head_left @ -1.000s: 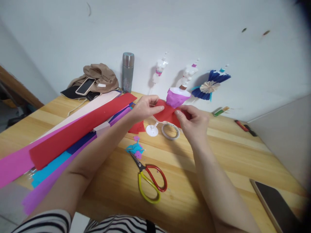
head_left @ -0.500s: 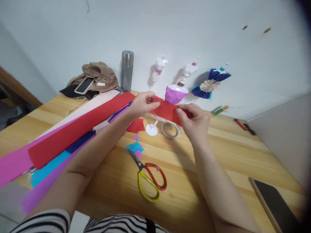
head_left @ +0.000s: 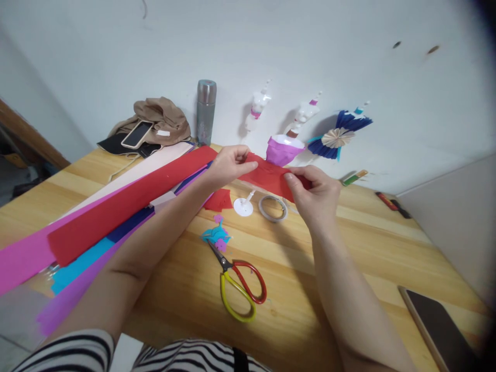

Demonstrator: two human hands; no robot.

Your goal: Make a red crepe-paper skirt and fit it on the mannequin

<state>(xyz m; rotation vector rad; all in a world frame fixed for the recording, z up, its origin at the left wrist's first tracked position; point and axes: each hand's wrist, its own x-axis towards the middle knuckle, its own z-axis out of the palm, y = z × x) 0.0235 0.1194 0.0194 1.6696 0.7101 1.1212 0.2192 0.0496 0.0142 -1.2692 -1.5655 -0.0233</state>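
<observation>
Between my hands a strip of red crepe paper (head_left: 267, 175) is stretched above the table. My left hand (head_left: 231, 164) pinches its left end between thumb and fingers. The right end is gripped by my right hand (head_left: 315, 192), thumb on top. Below the strip lie a white round stand (head_left: 243, 206) with a short peg, a roll of tape (head_left: 261, 213) and a folded red paper piece (head_left: 219, 200). Closer to me are scissors (head_left: 234, 279) with one red and one yellow handle, their tips at some blue and purple paper scraps (head_left: 217, 235).
Long coloured paper sheets (head_left: 132, 206) lie on the left. Behind them are a brown cloth (head_left: 166, 119), a phone (head_left: 137, 134) and a grey flask (head_left: 205, 113). White mannequin figures (head_left: 304, 113), one in blue paper (head_left: 327, 147), stand along the wall. Another phone (head_left: 434, 325) rests at right.
The view has shifted slightly, so things sit a little further right. Both hands still hold the red strip, with its surface slightly more creased.
</observation>
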